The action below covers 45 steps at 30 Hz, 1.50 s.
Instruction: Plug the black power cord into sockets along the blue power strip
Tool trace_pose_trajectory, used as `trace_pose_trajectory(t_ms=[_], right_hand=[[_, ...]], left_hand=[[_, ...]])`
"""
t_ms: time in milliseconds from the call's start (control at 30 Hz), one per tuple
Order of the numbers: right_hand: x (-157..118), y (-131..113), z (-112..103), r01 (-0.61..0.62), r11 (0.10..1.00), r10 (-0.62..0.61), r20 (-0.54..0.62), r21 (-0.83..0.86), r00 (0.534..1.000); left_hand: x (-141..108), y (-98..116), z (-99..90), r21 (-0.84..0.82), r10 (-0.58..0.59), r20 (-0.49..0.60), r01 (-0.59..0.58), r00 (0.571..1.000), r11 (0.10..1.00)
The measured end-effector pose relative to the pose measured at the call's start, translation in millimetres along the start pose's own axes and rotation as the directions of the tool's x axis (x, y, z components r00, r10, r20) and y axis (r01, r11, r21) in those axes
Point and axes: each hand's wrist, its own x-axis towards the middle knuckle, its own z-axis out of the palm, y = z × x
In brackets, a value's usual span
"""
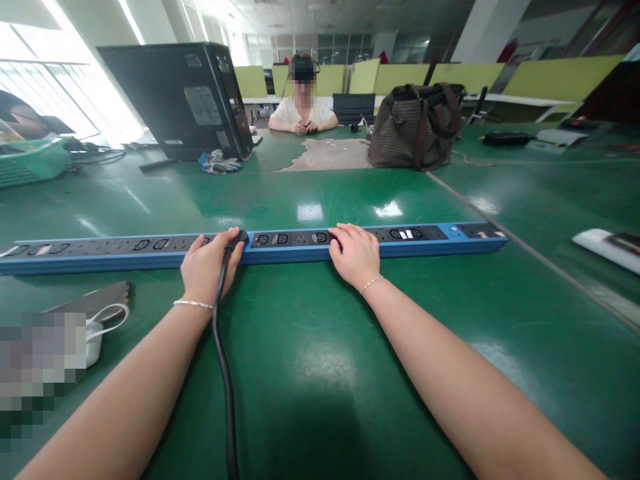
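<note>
A long blue power strip [295, 253] with black socket panels lies crosswise on the green table. My left hand [207, 267] is closed near its middle, pinching the black power cord [223, 360] at its plug end [242, 237], which meets the strip. From there the cord passes over the hand and runs down toward me. My right hand [357, 257] grips the strip further right, fingers curled over its top and thumb tucked in. Its fingertips are partly hidden. Both wrists wear thin bracelets.
Behind the strip stand a black computer case [175, 100], gloves [220, 162] and a brown bag [417, 127]. A person [303, 110] sits across the table. A green basket [33, 160] is at left. A white device [607, 250] lies at right, and a white cable [113, 310] at lower left.
</note>
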Motion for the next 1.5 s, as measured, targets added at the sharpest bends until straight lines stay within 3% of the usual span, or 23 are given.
trace_pose_trajectory(t_ms=[400, 667, 900, 1067, 1200, 1333, 1500], right_hand=[[0, 0, -1, 0.006, 1.000, -0.006, -0.004, 0.004, 1.000], [0, 0, 0, 0.006, 1.000, -0.006, -0.008, 0.004, 1.000], [0, 0, 0, 0.001, 1.000, 0.000, -0.007, 0.009, 1.000], [0, -1, 0, -0.002, 1.000, 0.002, -0.017, 0.007, 1.000], [0, -1, -1, -0.005, 1.000, 0.006, -0.026, 0.011, 1.000], [0, -2, -1, -0.001, 1.000, 0.001, -0.014, 0.009, 1.000], [0, -1, -1, -0.004, 1.000, 0.004, -0.010, 0.001, 1.000]], left_hand=[[-1, -7, 3.0, 0.153, 0.159, -0.033, -0.152, 0.987, 0.976], [-2, -9, 3.6, 0.134, 0.018, 0.045, -0.024, 0.999, 0.991], [0, -3, -4.3, -0.113, -0.076, -0.161, 0.059, 0.984, 0.992], [0, 17, -3.4, -0.175, -0.068, -0.092, 0.051, 0.993, 0.983], [8, 51, 5.2, -0.102, 0.017, 0.059, -0.011, 0.998, 0.995], [15, 82, 12.7, -0.066, 0.064, 0.125, -0.056, 0.990, 0.996], [14, 90, 14.6, -0.047, 0.034, 0.140, -0.027, 0.990, 0.999]])
